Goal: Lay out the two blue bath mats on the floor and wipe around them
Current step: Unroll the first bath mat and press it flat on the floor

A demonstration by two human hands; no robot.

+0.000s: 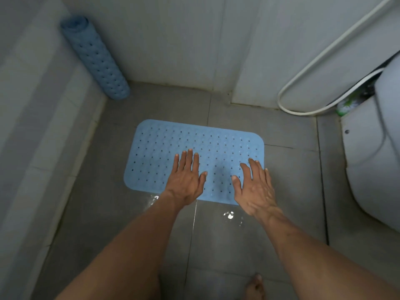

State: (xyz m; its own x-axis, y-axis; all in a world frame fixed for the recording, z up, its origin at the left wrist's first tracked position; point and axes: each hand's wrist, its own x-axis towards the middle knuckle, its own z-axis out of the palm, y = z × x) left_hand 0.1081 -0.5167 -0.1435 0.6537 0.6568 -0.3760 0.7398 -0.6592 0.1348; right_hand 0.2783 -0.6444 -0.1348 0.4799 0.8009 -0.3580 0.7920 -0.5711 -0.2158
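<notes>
You are pressing the first blue mat (190, 148) flat on the grey floor (292, 169), so do it slowly and push from the middle out to the edges, so that no bump stays under it. Keep your palms low and your fingers long, and press down, do not slide, because the floor is wet near you, with small shiny puddles (229, 214) just by the near edge of the mat, and a wet mat can slip. Check that all four round corners lie down. I think the far corners are already flat, but the picture is a bit dim there, so look again. Your left hand (186, 176) lies on the mat near its middle, open, fingers straight and close together, thumb out to the side, holding nothing. Your right hand (254, 185) lies open too, at the right end of the mat, with its fingers spread a little and the outer fingers reaching just to the mat's right edge; it holds nothing as well. Both arms reach forward and down from you, almost side by side. The second mat (95, 57) is rolled up and leans in the far left corner against the wall (173, 40), well apart from your hands. It is not laid out yet, so that comes after this, and the wiping around both mats is still to do
</notes>
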